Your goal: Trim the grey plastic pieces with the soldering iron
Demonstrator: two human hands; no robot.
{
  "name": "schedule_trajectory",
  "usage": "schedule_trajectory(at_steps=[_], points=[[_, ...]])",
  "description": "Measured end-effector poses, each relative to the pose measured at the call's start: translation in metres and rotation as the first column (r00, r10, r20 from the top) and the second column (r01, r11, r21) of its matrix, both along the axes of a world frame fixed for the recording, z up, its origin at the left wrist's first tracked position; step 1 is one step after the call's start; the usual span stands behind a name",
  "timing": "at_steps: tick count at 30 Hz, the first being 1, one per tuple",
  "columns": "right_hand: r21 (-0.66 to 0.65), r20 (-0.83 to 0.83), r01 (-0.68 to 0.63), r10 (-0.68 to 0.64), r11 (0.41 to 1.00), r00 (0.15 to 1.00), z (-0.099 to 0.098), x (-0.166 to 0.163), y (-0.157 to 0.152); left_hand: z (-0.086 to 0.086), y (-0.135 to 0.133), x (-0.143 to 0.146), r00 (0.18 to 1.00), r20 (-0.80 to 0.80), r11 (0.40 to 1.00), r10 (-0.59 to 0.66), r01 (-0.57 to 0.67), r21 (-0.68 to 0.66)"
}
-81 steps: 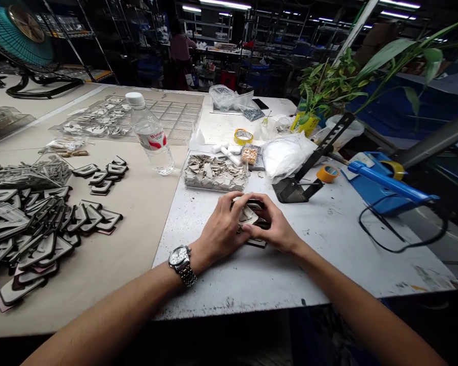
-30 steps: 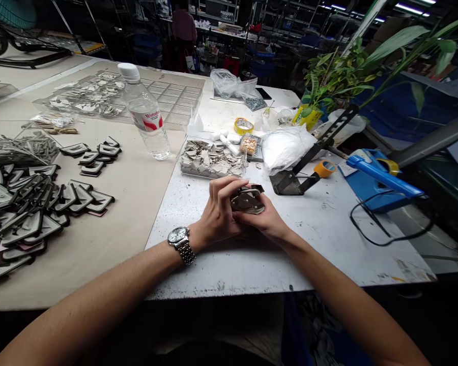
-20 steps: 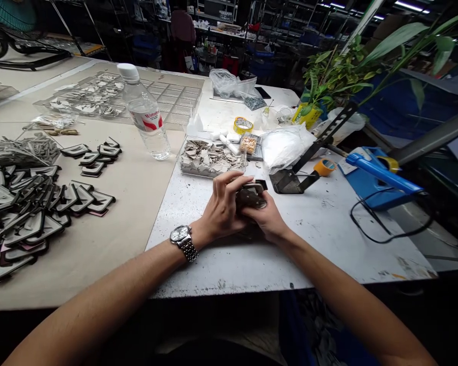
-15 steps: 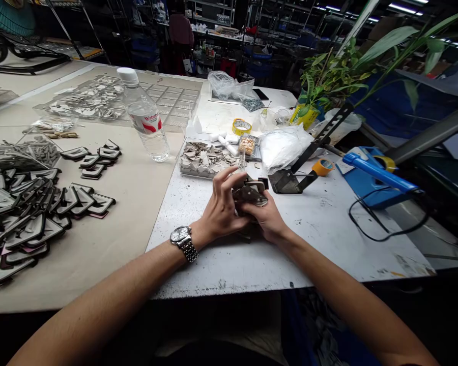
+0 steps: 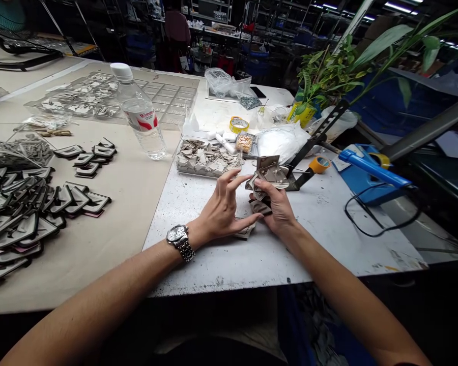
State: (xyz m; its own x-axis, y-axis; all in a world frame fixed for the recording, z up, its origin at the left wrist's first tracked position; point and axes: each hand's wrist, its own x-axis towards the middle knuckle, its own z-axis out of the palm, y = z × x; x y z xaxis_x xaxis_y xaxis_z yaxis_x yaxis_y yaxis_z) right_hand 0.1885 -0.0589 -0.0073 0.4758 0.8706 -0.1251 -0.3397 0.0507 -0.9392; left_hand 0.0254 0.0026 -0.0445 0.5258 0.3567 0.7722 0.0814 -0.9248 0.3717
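My right hand (image 5: pixel 280 208) is closed round several grey-brown moulded pieces (image 5: pixel 273 173), held tilted above the white worktop (image 5: pixel 213 264). Their exact kind is unclear; the faces show ridges and small raised spots. My left hand (image 5: pixel 223 206), with a metal watch (image 5: pixel 178 235) on its wrist, is just to the left of them. Its thumb and fingers are spread wide, with nothing visible between them. The thumb tip comes close to the lower edge of the held pieces; whether it touches cannot be made out. Beneath the left thumb, another greyish piece (image 5: pixel 246 230) lies on the worktop, partly hidden.
Behind my hands is a clear tray (image 5: pixel 209 173) of grey flakes. A water bottle (image 5: pixel 143 117) stands left of it. Black-rimmed parts (image 5: pixel 26 213) are heaped at left. A black metal stand (image 5: pixel 299 175), orange tape (image 5: pixel 319 164) and blue corded tool (image 5: pixel 377 168) are at right.
My hands have moved apart. The right one has turned the pieces upward, showing their broad faces, while the left has opened away from them. The view has shifted slightly.
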Motion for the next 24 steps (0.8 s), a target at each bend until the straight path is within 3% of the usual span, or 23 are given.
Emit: schedule_trajectory(at_steps=[9, 14, 19, 24], points=[[0.193, 0.100, 0.080, -0.101, 0.978, 0.990, 0.002, 0.008, -0.010, 0.002, -0.001, -0.005, 0.998, -0.022, 0.998, -0.063, 0.062, -0.024], [0.194, 0.126, 0.077, -0.102, 0.978, 0.987, 0.012, 0.013, -0.028, 0.003, -0.001, -0.007, 0.994, -0.041, 0.995, -0.099, 0.097, -0.039], [0.184, 0.104, 0.191, -0.213, 0.964, 0.972, 0.025, 0.021, -0.064, 0.003, 0.001, -0.008, 0.984, -0.038, 0.984, -0.177, 0.175, -0.044], [0.133, 0.071, 0.332, -0.343, 0.934, 0.937, 0.030, 0.029, -0.126, 0.002, 0.004, -0.009, 0.979, -0.045, 0.979, -0.200, 0.197, -0.048]])
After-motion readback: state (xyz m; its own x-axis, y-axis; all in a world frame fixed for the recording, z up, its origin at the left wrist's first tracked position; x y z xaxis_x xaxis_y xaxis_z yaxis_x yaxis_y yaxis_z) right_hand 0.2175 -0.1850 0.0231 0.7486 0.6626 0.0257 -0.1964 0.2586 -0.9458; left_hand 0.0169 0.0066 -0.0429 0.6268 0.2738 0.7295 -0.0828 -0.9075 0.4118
